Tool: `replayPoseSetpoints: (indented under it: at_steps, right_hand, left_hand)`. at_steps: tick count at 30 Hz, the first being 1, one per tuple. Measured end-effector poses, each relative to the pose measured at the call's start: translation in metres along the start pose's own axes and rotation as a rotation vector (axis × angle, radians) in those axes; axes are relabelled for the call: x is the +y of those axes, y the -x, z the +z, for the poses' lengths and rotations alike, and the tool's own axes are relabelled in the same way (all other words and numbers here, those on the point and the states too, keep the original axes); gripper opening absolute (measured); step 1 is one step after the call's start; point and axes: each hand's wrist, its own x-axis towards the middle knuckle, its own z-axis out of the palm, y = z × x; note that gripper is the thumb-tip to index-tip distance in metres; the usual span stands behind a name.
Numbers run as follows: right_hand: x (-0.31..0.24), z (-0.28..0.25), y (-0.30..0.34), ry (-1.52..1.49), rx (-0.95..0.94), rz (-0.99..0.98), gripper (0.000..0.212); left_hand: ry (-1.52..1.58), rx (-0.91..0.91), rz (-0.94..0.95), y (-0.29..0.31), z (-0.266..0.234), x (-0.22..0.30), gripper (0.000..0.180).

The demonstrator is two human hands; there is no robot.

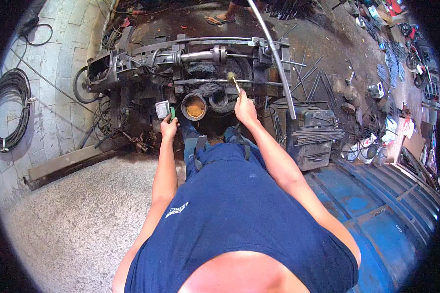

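My right hand (246,108) is closed round the pale handle of a slim brush (236,84). The brush's yellowish tip is at a shiny metal rod (205,81) that runs along the near side of a greasy, dark machine (154,73). To the left, my left hand (169,126) grips a small green piece (172,113). A pale, squarish object with a rim (162,110) is right beside it; whether the two are joined I cannot tell. Between my hands sits a round can (195,107) with orange-brown stuff inside, in front of the machine.
A long metal pipe (277,58) slants over the machine's right end. Thin rods lie on a grey metal box (314,134) at right. Coiled black cable (12,110) lies at far left. Another person's sandalled foot (221,19) stands beyond the machine. Blue metal panels (357,195) are at lower right.
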Motion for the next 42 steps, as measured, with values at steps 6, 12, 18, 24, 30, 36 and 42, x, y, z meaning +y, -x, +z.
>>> replayPoseSetpoints:
  at_steps: [6,12,18,24,30,36,42]
  right_hand:
    - [-0.021,-0.013,-0.005,-0.037,0.042,-0.004,0.040]
    - [-0.044,-0.015,-0.042,-0.058,0.202,-0.122,0.047]
    - [-0.047,-0.015,-0.046,0.064,0.007,0.019,0.051]
    - [-0.008,-0.008,0.003,-0.002,-0.069,0.053,0.044]
    - [-0.002,-0.015,0.012,0.020,-0.068,0.051,0.042]
    - [-0.007,-0.017,0.007,0.044,-0.120,0.079,0.035]
    - [0.000,-0.008,0.004,0.046,-0.148,0.129,0.032]
  left_hand:
    - [-0.050,0.019,-0.004,-0.004,0.003,-0.002,0.049]
    - [-0.058,0.014,-0.020,-0.004,0.004,0.005,0.047]
    - [-0.039,0.014,-0.012,-0.002,0.001,-0.001,0.046]
    - [-0.050,0.005,-0.008,-0.001,0.001,0.001,0.045]
    - [-0.084,0.011,0.021,-0.004,-0.001,-0.001,0.046]
    - [-0.102,0.012,-0.015,0.004,0.001,0.009,0.047]
    - [-0.070,0.009,0.011,-0.002,-0.003,0.000,0.047]
